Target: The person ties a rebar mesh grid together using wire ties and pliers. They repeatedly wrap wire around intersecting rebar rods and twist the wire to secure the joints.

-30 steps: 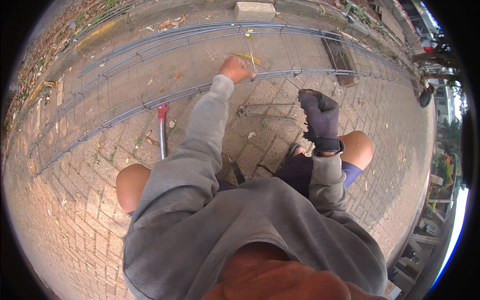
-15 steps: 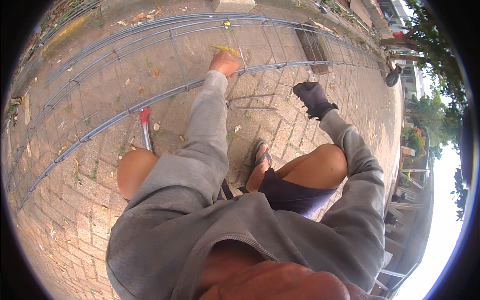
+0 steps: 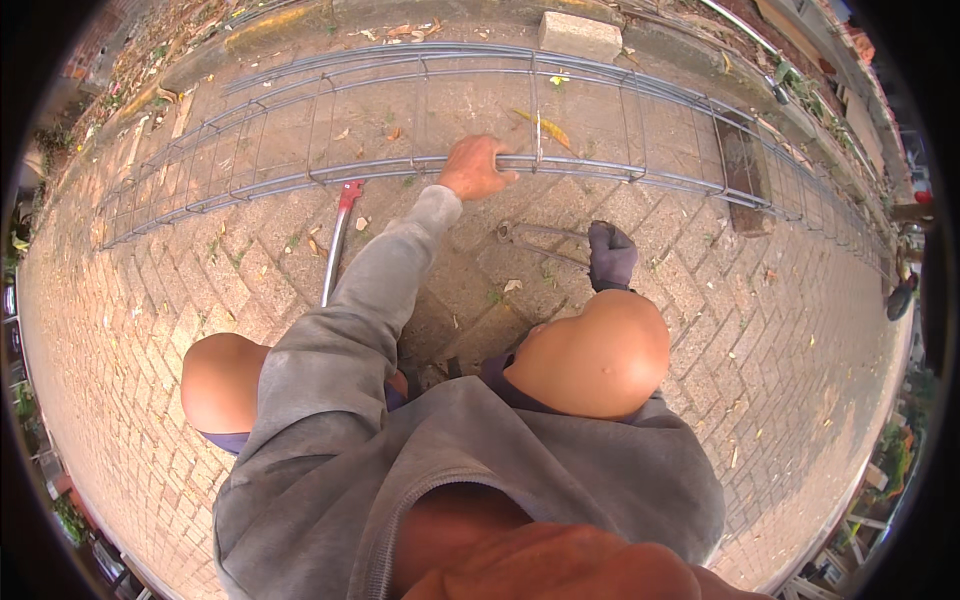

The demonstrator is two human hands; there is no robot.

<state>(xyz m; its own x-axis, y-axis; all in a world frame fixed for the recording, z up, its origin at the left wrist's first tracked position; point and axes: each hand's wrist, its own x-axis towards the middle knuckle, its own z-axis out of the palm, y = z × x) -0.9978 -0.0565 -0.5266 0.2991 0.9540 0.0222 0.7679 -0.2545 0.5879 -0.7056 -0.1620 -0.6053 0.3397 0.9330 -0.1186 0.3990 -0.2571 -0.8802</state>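
A long steel rebar cage (image 3: pixel 590 170) lies across the paving in front of me, its bars joined by thin square stirrups. My bare left hand (image 3: pixel 476 168) is curled over its near bars, thumb and forefinger on either side. My right hand (image 3: pixel 612 256), in a dark glove, is closed at the handle ends of a pair of pincers (image 3: pixel 545 236) just beyond my right knee. The pincers' rounded jaws point left, toward the ground below my left hand. The right fingertips are mostly hidden.
A tool with a red head and metal shaft (image 3: pixel 340 240) lies left of my left forearm. A dark block (image 3: pixel 742 175) sits under the cage at the right. Behind the cage are a pale block (image 3: pixel 580 37) and a kerb (image 3: pixel 290 25). A yellow leaf (image 3: pixel 545 127) lies inside the cage.
My right hand has come down and inward from the raised position to the pincers' handles. My left hand has shifted from beside a stirrup onto the near bars. The whole view has turned.
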